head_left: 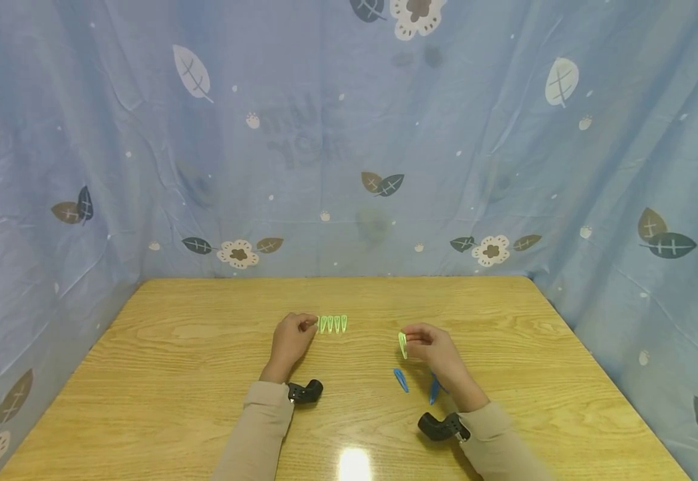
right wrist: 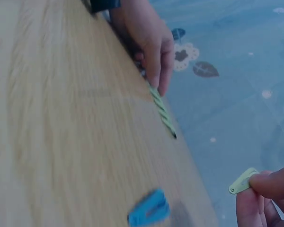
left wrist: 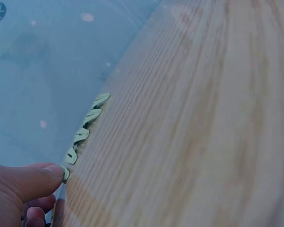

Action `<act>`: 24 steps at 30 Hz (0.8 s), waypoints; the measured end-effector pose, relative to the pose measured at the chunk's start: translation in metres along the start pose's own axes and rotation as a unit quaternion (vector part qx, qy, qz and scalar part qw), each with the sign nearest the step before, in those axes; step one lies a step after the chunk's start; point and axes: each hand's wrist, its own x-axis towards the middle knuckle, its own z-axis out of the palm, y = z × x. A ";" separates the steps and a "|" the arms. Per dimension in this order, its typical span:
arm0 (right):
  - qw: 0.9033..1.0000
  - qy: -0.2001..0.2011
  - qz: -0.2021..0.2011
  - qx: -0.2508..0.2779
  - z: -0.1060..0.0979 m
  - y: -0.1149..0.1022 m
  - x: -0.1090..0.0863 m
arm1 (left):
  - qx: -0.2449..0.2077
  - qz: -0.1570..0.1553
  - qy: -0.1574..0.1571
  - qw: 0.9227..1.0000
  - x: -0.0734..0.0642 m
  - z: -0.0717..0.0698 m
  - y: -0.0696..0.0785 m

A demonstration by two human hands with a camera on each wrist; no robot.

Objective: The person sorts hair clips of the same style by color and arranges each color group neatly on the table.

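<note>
Several light green snap hair clips [head_left: 336,325] stand side by side in a short row on the table, left of centre. At the row's left end, my left hand [head_left: 290,339] pinches the last green clip [left wrist: 66,173] between thumb and fingers, which partly cover it. Off to the right, my right hand [head_left: 435,349] holds another green hair clip [head_left: 403,345] between thumb and fingertips, raised over the table; in the right wrist view its rounded end [right wrist: 233,189] sticks out. Below that hand lie a blue hair clip [head_left: 401,380] and more blue [head_left: 434,389], partly hidden by the wrist.
The wooden table [head_left: 174,374] reaches back to a blue patterned curtain [head_left: 324,133], which also hangs along both sides. Black wrist cameras [head_left: 305,391] are strapped to both forearms. A bright light reflection [head_left: 355,464] shows at the table's near edge.
</note>
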 end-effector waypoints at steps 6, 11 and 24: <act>1.000 -0.006 0.000 -0.002 0.017 -0.005 0.008 | -0.004 0.005 -0.003 1.000 0.000 0.001 -0.003; 1.000 -0.016 0.011 0.002 0.032 -0.012 0.019 | -0.006 0.004 -0.003 1.000 0.000 0.001 -0.003; 0.998 -0.027 0.046 0.034 0.064 -0.014 0.051 | -0.003 0.013 0.000 1.000 0.000 -0.002 -0.001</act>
